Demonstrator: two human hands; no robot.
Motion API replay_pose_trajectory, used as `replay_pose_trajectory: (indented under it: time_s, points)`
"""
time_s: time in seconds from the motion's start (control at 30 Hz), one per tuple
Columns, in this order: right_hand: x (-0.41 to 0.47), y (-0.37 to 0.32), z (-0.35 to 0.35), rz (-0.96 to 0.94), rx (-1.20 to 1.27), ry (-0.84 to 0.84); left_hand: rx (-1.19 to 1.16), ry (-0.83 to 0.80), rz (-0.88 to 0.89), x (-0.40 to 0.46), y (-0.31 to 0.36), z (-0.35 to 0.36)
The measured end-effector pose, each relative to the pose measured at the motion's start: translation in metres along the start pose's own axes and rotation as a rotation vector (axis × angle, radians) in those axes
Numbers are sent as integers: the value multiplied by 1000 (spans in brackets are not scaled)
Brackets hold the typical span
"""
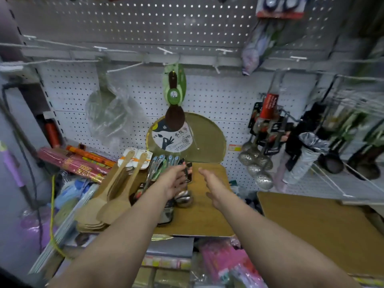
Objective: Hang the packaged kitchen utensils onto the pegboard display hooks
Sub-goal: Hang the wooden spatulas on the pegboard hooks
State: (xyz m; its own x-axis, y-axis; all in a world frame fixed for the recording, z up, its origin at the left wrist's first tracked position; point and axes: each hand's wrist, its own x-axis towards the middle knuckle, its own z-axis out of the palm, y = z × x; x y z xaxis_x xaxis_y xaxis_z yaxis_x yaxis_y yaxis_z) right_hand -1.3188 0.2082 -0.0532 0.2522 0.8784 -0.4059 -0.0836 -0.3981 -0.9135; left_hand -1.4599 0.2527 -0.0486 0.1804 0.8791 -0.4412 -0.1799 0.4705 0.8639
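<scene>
Spoons (pixel 182 197) lie pointing away, top card under the left hand (pixel 176 180), which pinches it. Right hand (pixel 212 183) is open, just beside.

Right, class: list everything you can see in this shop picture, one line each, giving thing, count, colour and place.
Pegboard: one, white, back wall.
Hooks: several, white, along the rail.
Dark spoon on green card: one, hanging at centre.
Bagged utensil: one, clear wrap, hanging left.
Round gold tray: one, leaning on the pegboard.
Wooden spatulas: a stack, tan, left of the board.
Steel ladles: a bundle, silver, under the left hand.
Slotted ladles: several, silver, hanging right.
Wooden board: one, tan, centre.
Left hand: grips the ladles' black card.
Right hand: open, above the board.
</scene>
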Motion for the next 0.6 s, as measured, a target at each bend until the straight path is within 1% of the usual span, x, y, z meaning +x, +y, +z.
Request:
replay_pose_trajectory:
  time_s: [0.1, 0.2, 0.37, 0.43, 0.6]
  points:
    - [-25, 3, -69, -18, 15, 48, -25, -43, 21, -20, -23, 66]
    - [-50, 8, -139, -23, 49, 95, -20, -118, 17, -42, -48, 135]
    - [-85, 20, -263, -20, 89, 236, 4, -269, -15, -71, -88, 252]
    - [-97, 27, -311, -17, 112, 298, 13, -307, -30, -81, -106, 298]
    - [-115, 42, -414, 12, 190, 406, 69, -424, -42, -107, -142, 399]
